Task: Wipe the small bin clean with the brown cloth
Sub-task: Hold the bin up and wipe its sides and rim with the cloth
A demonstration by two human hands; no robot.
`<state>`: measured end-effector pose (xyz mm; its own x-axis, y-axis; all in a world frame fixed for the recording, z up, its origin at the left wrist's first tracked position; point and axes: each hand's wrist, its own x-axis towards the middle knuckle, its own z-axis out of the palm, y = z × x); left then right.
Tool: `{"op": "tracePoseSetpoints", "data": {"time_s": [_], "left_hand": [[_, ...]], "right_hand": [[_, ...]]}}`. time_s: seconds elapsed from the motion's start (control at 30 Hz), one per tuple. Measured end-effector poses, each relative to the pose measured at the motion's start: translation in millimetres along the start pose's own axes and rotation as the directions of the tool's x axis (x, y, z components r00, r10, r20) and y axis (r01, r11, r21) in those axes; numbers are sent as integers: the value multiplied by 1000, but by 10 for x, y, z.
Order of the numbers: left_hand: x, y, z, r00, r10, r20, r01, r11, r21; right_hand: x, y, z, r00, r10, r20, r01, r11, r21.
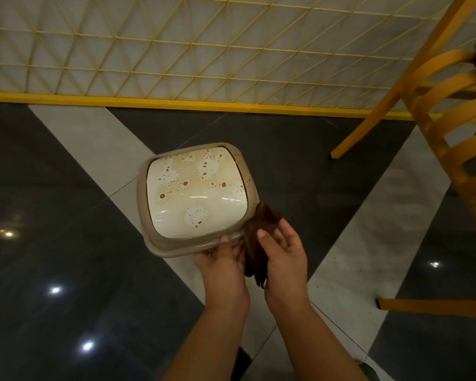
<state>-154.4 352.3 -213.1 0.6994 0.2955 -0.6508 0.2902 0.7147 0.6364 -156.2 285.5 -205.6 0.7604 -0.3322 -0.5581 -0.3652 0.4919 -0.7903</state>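
The small bin (154, 243) is seen from above, with a beige rim and a cream swing lid (195, 191) speckled with brown stains. My left hand (223, 265) grips the bin's near rim, thumb on top of the edge. The brown cloth (256, 243) hangs folded against the bin's near right corner. My right hand (283, 251) holds the cloth, its fingers around the cloth's outer side, and the cloth's lower end dangles between my two wrists.
The bin is over a glossy floor of dark grey and white tiles (66, 243). A yellow wooden chair (445, 127) stands at the right, one leg (434, 307) close to my right arm. A yellow lattice partition (176, 50) runs along the back.
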Motion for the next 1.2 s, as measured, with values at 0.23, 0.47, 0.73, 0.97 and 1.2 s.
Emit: {"op": "tracePoseSetpoints", "data": {"time_s": [0.23, 0.47, 0.73, 0.97, 1.2], "left_hand": [[-44, 47, -197, 996, 90, -3, -89, 987, 132], [-74, 45, -214, 996, 80, -25, -76, 987, 144], [-48, 73, -221, 998, 57, -27, -51, 982, 179], [-27, 63, -216, 997, 78, -26, -72, 980, 185], [-46, 3, -231, 998, 50, -40, -40, 975, 220]], "right_hand": [[110, 62, 110, 999, 13, -32, -16, 995, -101], [93, 139, 133, 985, -17, -173, -12, 986, -168], [-3, 257, 112, 990, -15, -141, -18, 973, -231], [85, 187, 184, 987, -71, -147, 35, 972, -232], [-41, 350, 141, 985, -2, -171, -25, 987, -160]]}}
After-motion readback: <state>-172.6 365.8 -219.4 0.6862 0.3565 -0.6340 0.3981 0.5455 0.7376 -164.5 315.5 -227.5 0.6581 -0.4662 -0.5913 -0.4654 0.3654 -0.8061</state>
